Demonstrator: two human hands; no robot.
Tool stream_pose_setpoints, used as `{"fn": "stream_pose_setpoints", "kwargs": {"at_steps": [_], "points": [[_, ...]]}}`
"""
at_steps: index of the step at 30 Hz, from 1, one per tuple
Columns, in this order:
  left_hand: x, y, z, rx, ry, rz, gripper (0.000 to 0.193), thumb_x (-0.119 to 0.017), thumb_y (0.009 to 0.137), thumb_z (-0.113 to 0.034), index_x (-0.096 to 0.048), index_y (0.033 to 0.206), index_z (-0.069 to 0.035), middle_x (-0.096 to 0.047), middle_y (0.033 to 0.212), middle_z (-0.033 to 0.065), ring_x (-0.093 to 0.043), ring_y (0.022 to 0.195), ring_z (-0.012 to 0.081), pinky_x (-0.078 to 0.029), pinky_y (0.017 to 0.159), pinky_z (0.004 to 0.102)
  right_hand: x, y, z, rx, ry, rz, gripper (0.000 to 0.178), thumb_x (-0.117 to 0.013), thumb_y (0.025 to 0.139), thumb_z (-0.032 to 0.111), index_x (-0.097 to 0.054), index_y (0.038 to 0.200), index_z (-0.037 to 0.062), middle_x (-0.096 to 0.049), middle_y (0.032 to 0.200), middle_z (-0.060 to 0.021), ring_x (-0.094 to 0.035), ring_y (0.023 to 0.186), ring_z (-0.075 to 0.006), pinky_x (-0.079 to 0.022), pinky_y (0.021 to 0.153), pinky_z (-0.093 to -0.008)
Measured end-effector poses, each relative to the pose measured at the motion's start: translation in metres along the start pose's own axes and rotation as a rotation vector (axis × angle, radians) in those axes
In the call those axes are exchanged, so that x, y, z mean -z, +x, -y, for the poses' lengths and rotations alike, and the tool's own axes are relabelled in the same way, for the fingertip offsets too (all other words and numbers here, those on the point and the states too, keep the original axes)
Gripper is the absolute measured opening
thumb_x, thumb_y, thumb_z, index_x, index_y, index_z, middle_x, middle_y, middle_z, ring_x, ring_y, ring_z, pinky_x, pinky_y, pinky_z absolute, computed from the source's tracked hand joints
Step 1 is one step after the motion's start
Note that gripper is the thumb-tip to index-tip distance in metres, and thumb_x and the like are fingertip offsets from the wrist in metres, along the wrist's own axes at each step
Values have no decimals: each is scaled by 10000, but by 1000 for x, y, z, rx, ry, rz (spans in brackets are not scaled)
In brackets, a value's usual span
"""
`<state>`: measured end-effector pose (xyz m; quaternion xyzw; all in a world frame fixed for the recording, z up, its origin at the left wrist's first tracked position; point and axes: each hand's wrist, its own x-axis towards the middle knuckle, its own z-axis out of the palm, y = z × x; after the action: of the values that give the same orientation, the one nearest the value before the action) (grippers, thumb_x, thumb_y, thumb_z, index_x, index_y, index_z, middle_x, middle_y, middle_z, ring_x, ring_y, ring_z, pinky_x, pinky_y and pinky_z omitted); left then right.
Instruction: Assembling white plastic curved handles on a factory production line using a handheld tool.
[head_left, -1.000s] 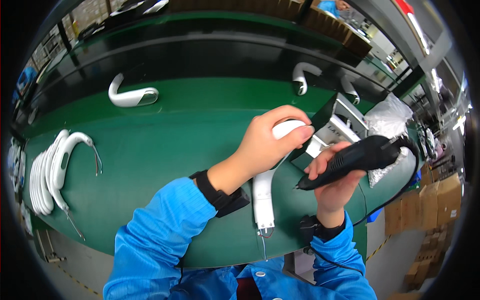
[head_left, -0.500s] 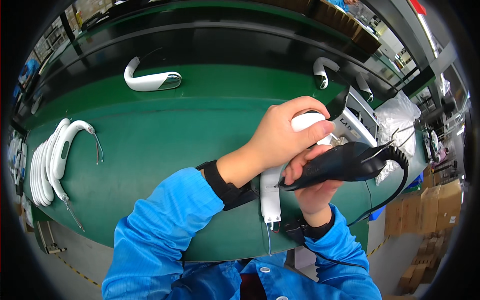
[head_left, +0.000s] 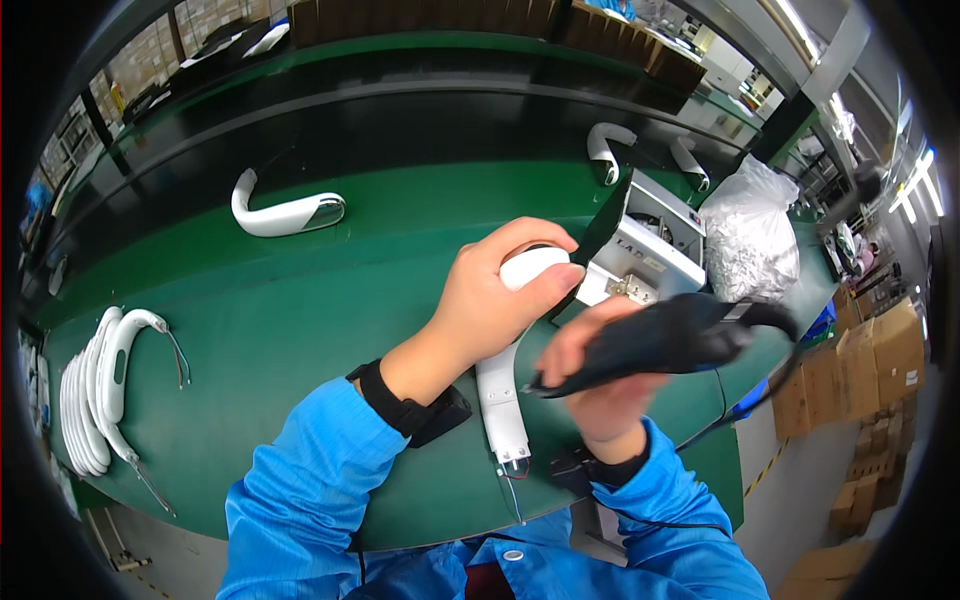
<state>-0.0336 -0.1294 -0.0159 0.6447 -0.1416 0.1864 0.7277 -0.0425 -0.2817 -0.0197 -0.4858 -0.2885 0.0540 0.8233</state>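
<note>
Left hand: grip closed around the smooth, rounded head of a white curved housing, wired end over the green tabletop. Right hand: grip wrapped around a tapered black tool, tip, from here, near the housing.

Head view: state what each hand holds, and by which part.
Left hand: curved white piece, by its rounded far end. Right hand: black corded elongated tool, by its body's front part.
</note>
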Motion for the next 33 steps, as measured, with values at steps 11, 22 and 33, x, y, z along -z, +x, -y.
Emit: {"fn": "stream_pose_setpoints", "kwargs": {"at_steps": [11, 22, 33], "points": [[-12, 8, 2, -28, -57, 34, 233, -634, 860, -173, -584, 1015, -7, -640, 839, 85, -619, 752, 145, -508, 707, 275, 67, 58, 41, 298, -261, -107, 623, -471, 878, 596, -402, 1119, 25, -511, 749, -106, -522, 597, -159, -458, 567, -288], [-8, 8, 2, 15, -133, 1, 216, -655, 835, -133, -599, 1006, -12, -633, 862, 60, -615, 779, 111, -506, 708, 247, 21, 7, 8, 37, -144, -29, 695, -505, 818, 664, -404, 1101, 38, -532, 720, -105, -537, 580, -170, -470, 563, -297], [-1, 4, 0, -16, -82, 2, 251, -685, 824, -210, -614, 992, -38, -630, 917, 43, -623, 860, 113, -490, 763, 252, -13, -7, -19, -21, -32, 72, 757, -400, 764, 788, -386, 1110, 116, -520, 706, -68, -519, 554, -177, -471, 611, -338]]}}
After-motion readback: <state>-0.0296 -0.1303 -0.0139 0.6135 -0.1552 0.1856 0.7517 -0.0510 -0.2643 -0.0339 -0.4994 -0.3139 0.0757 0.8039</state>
